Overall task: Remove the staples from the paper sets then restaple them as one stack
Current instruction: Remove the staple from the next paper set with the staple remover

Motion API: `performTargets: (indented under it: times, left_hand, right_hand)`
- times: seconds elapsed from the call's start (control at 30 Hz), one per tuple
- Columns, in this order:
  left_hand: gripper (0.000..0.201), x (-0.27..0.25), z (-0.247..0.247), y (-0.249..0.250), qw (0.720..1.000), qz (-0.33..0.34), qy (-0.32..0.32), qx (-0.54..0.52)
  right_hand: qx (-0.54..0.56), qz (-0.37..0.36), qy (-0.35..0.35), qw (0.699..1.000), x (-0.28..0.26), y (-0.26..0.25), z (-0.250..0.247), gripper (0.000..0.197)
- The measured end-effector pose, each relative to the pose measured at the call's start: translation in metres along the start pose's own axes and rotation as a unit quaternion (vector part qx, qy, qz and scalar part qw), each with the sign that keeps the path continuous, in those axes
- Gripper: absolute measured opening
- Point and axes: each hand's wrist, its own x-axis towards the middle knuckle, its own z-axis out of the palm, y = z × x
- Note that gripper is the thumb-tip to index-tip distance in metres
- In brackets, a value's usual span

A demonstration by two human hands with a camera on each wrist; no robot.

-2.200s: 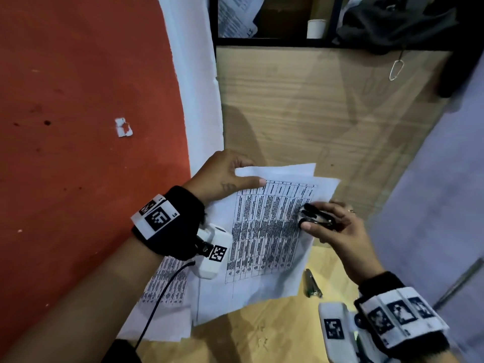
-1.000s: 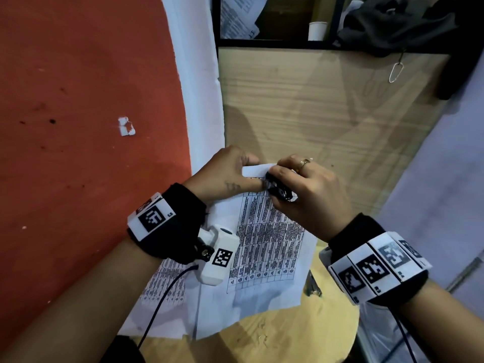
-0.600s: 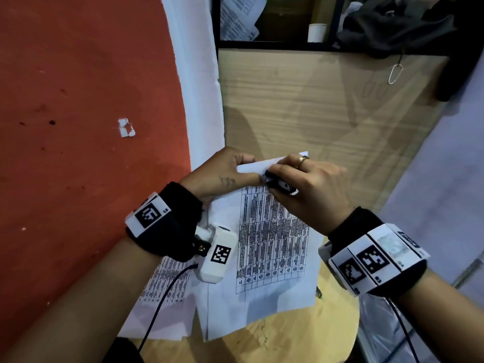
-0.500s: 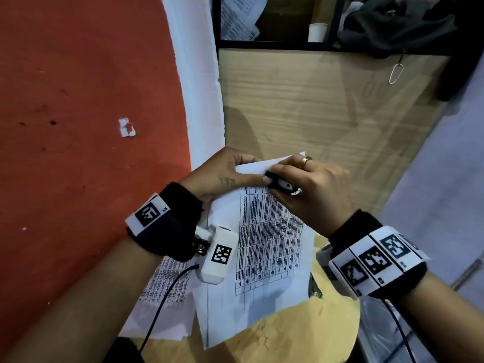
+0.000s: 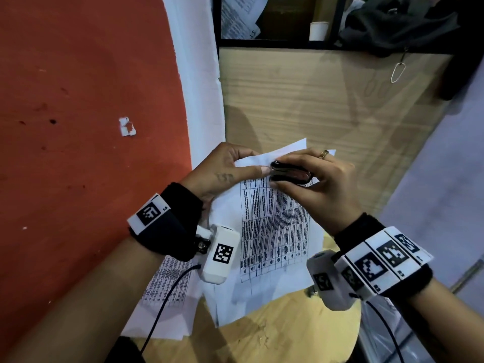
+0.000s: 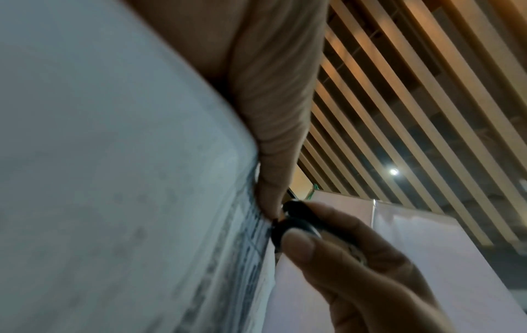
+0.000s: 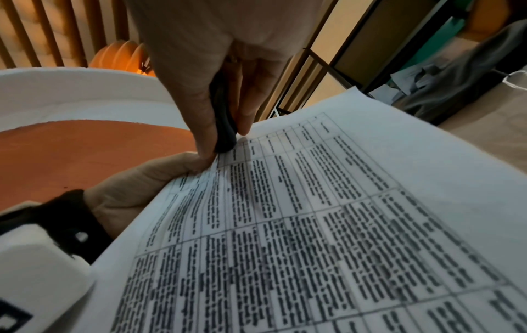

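Observation:
A printed paper set (image 5: pixel 275 231) with a table of text is lifted off the table, and my left hand (image 5: pixel 251 166) pinches its top left corner, thumb on the front. My right hand (image 5: pixel 277 172) grips a black staple remover (image 5: pixel 290 174) whose nose touches that same corner, right beside the left thumb. In the left wrist view the staple remover (image 6: pixel 296 223) meets the paper set's (image 6: pixel 114 180) edge under the thumb. In the right wrist view the staple remover (image 7: pixel 223 126) sits between thumb and fingers on the paper set (image 7: pixel 342 225). No staple shows. A second paper set (image 5: pixel 167 289) lies flat underneath.
A round wooden table (image 5: pixel 275 336) carries the papers, and a small metal object (image 5: pixel 310 292) peeks out by my right wrist. Behind stands a wooden panel (image 5: pixel 327 106) with a hanging clip (image 5: pixel 398 72). A shelf holds a white cup (image 5: pixel 319 30) and dark cloth (image 5: pixel 392 24).
My right hand carried the staple remover from the sheet's right side to its top left corner. My left hand raised and turned the paper set more upright.

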Motion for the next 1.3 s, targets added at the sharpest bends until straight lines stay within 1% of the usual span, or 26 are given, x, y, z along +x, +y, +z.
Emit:
performTargets:
  times: [0.07, 0.13, 0.2, 0.27, 0.33, 0.4, 0.5, 0.57, 0.63, 0.7, 0.8, 0.9, 0.93, 0.97, 1.03, 1.07, 1.1, 1.13, 1.2, 1.23, 1.3]
  left_hand:
    - [0.014, 0.003, 0.001, -0.004, 0.998, 0.026, 0.033, 0.040]
    - [0.034, 0.006, 0.002, -0.009, 0.992, 0.054, 0.066, 0.090]
    - [0.044, 0.007, 0.004, -0.014, 0.983, 0.076, 0.091, 0.142]
    - [0.043, 0.006, 0.006, -0.015, 0.973, 0.090, 0.115, 0.181]
    - [0.041, 0.005, 0.006, -0.016, 0.968, 0.089, 0.129, 0.196]
    - [0.043, 0.006, 0.007, -0.016, 0.965, 0.086, 0.129, 0.211]
    - [0.052, 0.007, 0.012, -0.018, 0.953, 0.093, 0.125, 0.260]
    - [0.051, 0.007, 0.010, -0.022, 0.944, 0.094, 0.139, 0.284]
    - [0.047, 0.007, -0.001, -0.031, 0.946, 0.079, 0.159, 0.271]
    - [0.045, 0.008, -0.012, -0.039, 0.953, 0.060, 0.150, 0.255]
    - [0.051, 0.010, -0.017, -0.040, 0.966, 0.040, 0.101, 0.234]
    - [0.051, 0.014, -0.016, -0.039, 0.974, 0.027, 0.055, 0.218]
    - [0.050, 0.015, -0.017, -0.040, 0.974, 0.022, 0.045, 0.219]
    - [0.046, 0.016, -0.018, -0.040, 0.975, 0.015, 0.035, 0.221]
    - [0.027, 0.016, -0.018, -0.042, 0.976, 0.006, 0.020, 0.218]
    - [0.016, 0.016, -0.017, -0.041, 0.977, 0.004, 0.015, 0.210]
    - [0.010, 0.016, -0.015, -0.040, 0.979, 0.004, 0.009, 0.202]
    - [0.009, 0.015, -0.014, -0.038, 0.981, 0.006, 0.000, 0.192]
    - [0.013, 0.014, -0.009, -0.035, 0.984, 0.010, -0.020, 0.176]
    - [0.013, 0.013, -0.008, -0.034, 0.985, 0.015, -0.029, 0.172]
    - [0.012, 0.012, -0.005, -0.030, 0.985, 0.026, -0.032, 0.168]
  right_hand:
    - [-0.003, 0.001, 0.000, 1.000, 0.000, 0.001, 0.002, 0.028]
    - [-0.022, -0.010, 0.001, 1.000, 0.000, 0.002, 0.003, 0.027]
    - [-0.057, -0.033, 0.002, 0.998, -0.001, 0.002, 0.005, 0.025]
    - [-0.102, -0.064, -0.002, 0.993, -0.002, 0.001, 0.007, 0.023]
    - [-0.118, -0.068, 0.005, 0.991, -0.004, 0.000, 0.010, 0.022]
    - [-0.108, -0.040, 0.029, 0.993, -0.008, 0.001, 0.015, 0.021]
    - [-0.064, 0.022, 0.069, 0.995, -0.015, 0.004, 0.022, 0.019]
    - [-0.054, 0.052, 0.110, 0.991, -0.018, 0.006, 0.022, 0.020]
    - [-0.054, 0.072, 0.134, 0.987, -0.020, 0.012, 0.016, 0.021]
    - [-0.079, 0.089, 0.102, 0.988, -0.026, 0.019, 0.013, 0.020]
    - [-0.106, 0.132, 0.019, 0.985, -0.038, 0.032, 0.019, 0.021]
    - [-0.119, 0.205, -0.079, 0.968, -0.043, 0.039, 0.024, 0.034]
    - [-0.124, 0.218, -0.104, 0.962, -0.043, 0.040, 0.024, 0.039]
    - [-0.127, 0.222, -0.119, 0.959, -0.043, 0.040, 0.023, 0.042]
    - [-0.113, 0.207, -0.124, 0.964, -0.039, 0.039, 0.018, 0.044]
    - [-0.090, 0.192, -0.122, 0.970, -0.036, 0.037, 0.015, 0.044]
    - [-0.062, 0.178, -0.126, 0.974, -0.032, 0.034, 0.012, 0.044]
    - [-0.034, 0.169, -0.143, 0.975, -0.026, 0.031, 0.009, 0.045]
    - [0.012, 0.154, -0.197, 0.968, -0.014, 0.026, 0.004, 0.046]
    - [0.024, 0.145, -0.223, 0.964, -0.008, 0.025, 0.002, 0.047]
    - [0.030, 0.155, -0.274, 0.949, 0.003, 0.024, 0.000, 0.048]
